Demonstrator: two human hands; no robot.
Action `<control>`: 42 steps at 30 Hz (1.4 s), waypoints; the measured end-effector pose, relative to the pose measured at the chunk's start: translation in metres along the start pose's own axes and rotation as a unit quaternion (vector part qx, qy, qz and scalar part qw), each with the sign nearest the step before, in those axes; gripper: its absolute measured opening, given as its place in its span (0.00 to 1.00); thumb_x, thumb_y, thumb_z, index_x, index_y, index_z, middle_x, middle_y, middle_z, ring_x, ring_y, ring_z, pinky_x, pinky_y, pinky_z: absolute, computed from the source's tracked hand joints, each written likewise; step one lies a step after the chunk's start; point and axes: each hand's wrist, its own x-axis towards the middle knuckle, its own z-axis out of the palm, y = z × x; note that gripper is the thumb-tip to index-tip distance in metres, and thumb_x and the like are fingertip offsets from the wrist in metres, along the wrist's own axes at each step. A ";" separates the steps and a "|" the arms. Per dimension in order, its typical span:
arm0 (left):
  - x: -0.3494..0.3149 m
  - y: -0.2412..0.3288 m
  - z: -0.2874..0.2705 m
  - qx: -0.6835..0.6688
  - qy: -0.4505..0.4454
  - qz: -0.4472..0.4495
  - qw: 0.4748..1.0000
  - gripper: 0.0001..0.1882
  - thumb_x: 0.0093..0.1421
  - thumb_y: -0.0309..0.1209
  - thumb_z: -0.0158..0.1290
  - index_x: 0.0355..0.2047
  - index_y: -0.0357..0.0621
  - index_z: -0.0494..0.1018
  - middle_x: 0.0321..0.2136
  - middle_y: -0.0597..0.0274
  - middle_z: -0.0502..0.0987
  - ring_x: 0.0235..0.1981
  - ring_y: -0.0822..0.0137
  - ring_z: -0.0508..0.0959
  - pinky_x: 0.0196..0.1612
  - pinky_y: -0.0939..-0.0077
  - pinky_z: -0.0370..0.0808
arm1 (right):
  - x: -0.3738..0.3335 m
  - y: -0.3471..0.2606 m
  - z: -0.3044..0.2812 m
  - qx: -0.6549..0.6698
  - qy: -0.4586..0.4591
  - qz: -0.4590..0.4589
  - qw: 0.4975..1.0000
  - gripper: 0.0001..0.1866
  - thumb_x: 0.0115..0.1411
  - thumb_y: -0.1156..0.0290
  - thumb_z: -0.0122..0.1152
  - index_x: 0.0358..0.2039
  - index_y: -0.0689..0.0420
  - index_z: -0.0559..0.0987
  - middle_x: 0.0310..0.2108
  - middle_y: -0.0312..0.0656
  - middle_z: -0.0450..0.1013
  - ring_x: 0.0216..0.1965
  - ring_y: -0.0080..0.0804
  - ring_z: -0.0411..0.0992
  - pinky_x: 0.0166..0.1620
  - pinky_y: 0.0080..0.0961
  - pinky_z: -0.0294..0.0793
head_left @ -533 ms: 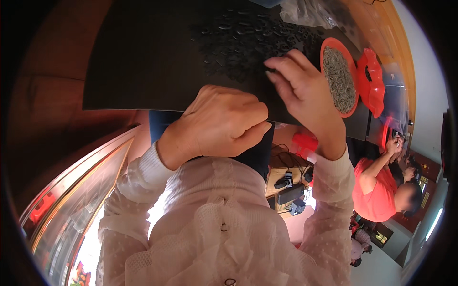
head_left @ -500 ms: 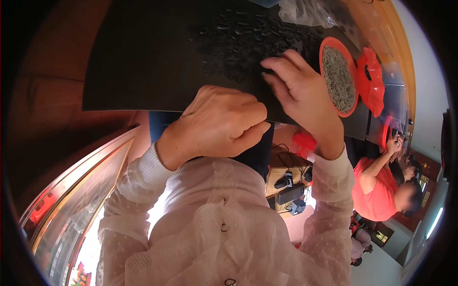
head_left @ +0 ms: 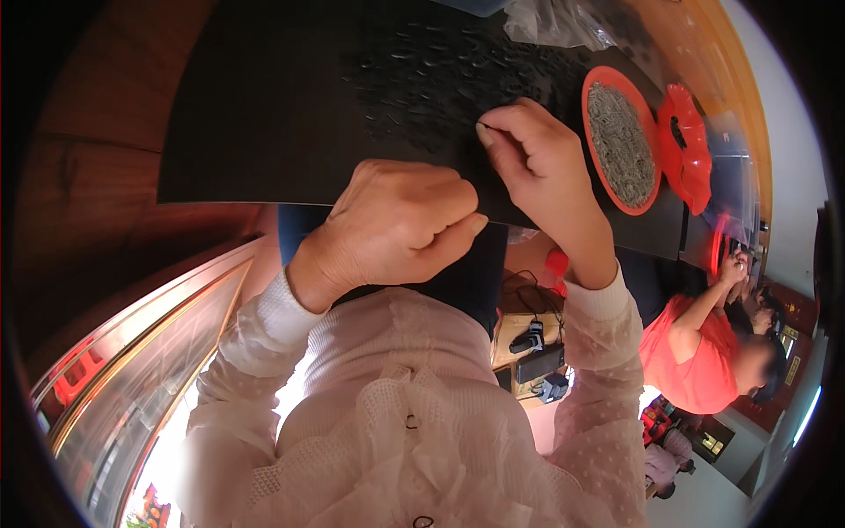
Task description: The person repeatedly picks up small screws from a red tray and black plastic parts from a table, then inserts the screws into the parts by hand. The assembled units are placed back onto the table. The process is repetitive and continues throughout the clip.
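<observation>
My left hand (head_left: 400, 216) is curled into a fist above the near edge of a black tabletop (head_left: 255, 158), its thumb pressed against the index finger. What it holds, if anything, is hidden. Over the table to its right, my right hand (head_left: 541, 154) pinches with thumb and forefinger; anything between the tips is too small to make out. Many small, dark, shiny pieces (head_left: 440, 75) lie scattered just beyond the hands. Beside my right hand stands an orange-red bowl (head_left: 589, 132) full of small, thin greyish pieces (head_left: 623, 145).
A red wavy-edged dish (head_left: 695, 163) with something dark in it sits right of the bowl. Clear plastic bags (head_left: 559, 22) lie at the far side. Below the table, a wooden box (head_left: 510, 339) carries cables and dark devices. A person in red (head_left: 695, 356) works at the right.
My right thumb and forefinger, apart before, have come together in a pinch. My left fist has shifted slightly left and stays closed.
</observation>
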 end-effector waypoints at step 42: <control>0.026 0.013 0.035 -0.254 0.024 -0.205 0.945 0.04 0.57 0.18 0.47 0.25 0.35 0.70 0.16 0.71 0.65 0.18 0.83 0.63 0.20 0.84 0.60 | -0.044 0.104 -0.130 -0.193 -0.026 0.174 0.965 0.11 0.55 0.65 0.59 0.30 0.61 0.76 0.28 0.49 0.73 0.32 0.48 0.72 0.34 0.38 0.70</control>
